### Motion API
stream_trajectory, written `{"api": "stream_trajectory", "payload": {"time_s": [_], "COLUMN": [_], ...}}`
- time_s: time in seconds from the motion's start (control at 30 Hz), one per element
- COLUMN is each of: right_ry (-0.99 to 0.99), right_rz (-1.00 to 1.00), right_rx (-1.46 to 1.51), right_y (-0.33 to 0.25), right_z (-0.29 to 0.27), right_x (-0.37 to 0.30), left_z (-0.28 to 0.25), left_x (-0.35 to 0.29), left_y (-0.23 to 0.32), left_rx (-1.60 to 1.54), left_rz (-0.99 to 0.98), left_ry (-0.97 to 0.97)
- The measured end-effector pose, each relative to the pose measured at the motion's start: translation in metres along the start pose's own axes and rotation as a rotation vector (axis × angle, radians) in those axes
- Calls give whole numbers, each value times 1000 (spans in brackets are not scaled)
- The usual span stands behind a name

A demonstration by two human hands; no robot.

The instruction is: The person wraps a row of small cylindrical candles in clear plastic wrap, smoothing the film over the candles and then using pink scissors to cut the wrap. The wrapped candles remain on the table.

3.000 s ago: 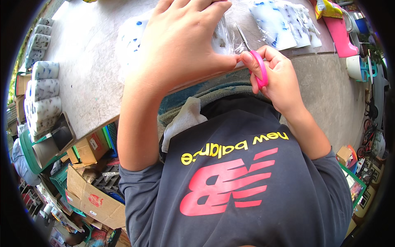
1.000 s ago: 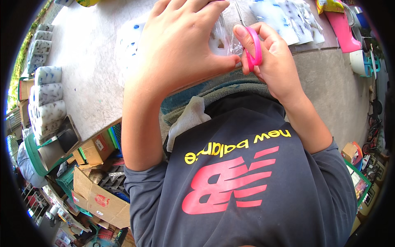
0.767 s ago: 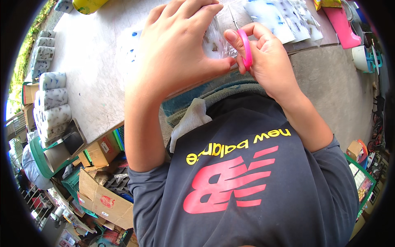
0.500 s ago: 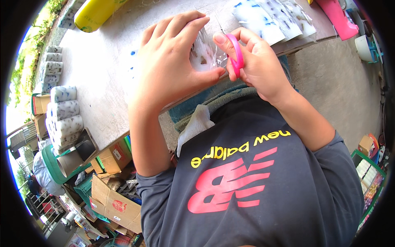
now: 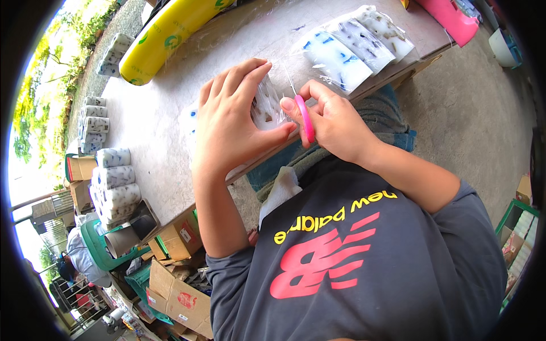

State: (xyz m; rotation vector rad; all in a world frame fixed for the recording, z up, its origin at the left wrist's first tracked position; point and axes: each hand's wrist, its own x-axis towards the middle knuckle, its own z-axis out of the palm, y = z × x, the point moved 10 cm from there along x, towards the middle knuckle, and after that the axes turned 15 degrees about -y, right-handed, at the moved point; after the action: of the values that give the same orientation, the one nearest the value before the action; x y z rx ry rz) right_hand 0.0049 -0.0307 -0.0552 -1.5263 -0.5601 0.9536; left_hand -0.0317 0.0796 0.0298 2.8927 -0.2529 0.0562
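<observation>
My left hand (image 5: 233, 111) curves round a white block (image 5: 265, 117) with brown flecks, wrapped in clear film, on the table near its front edge. The thumb lies along the near side; the palm and fingers hide much of the block. In my right hand (image 5: 338, 122) is a pair of scissors (image 5: 306, 120) with pink handles. Their thin blade points away from me, just right of the loose crinkled film. A second white piece (image 5: 193, 118) with blue spots shows partly behind my left hand.
Flecked white blocks (image 5: 338, 59) lie on the table's right. A yellow film roll (image 5: 165, 42) spans the far left. Stacked white cylinders (image 5: 116, 184) line the left edge above a grey cup (image 5: 120, 243). Cardboard boxes (image 5: 179, 298) stand below. A pink object (image 5: 452, 20) sits far right.
The view has shifted, so the table, roll and blocks appear lower. Both hands keep nearly the same pose around the wrapped block, with the scissors still beside the film.
</observation>
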Motion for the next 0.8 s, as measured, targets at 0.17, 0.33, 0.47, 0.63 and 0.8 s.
{"api": "stream_trajectory", "payload": {"time_s": [0.17, 0.33, 0.47, 0.63, 0.8], "right_ry": [-5, 9, -9, -26, 10], "right_rz": [3, -26, -10, -7, -40], "right_rx": [-15, -57, -63, -33, -58], "right_y": [-8, -9, -11, -2, -8], "right_z": [-2, -5, -2, 2, -5], "right_x": [1, 5, 1, -4, 5], "left_z": [0, 0, 0, -1, 1], "left_x": [0, -1, -1, 0, -1], "left_y": [0, 0, 1, 1, -3], "left_rx": [4, 12, 19, 26, -13], "left_rz": [0, 1, -3, -4, -20], "left_ry": [-11, -17, -20, -15, -39]}}
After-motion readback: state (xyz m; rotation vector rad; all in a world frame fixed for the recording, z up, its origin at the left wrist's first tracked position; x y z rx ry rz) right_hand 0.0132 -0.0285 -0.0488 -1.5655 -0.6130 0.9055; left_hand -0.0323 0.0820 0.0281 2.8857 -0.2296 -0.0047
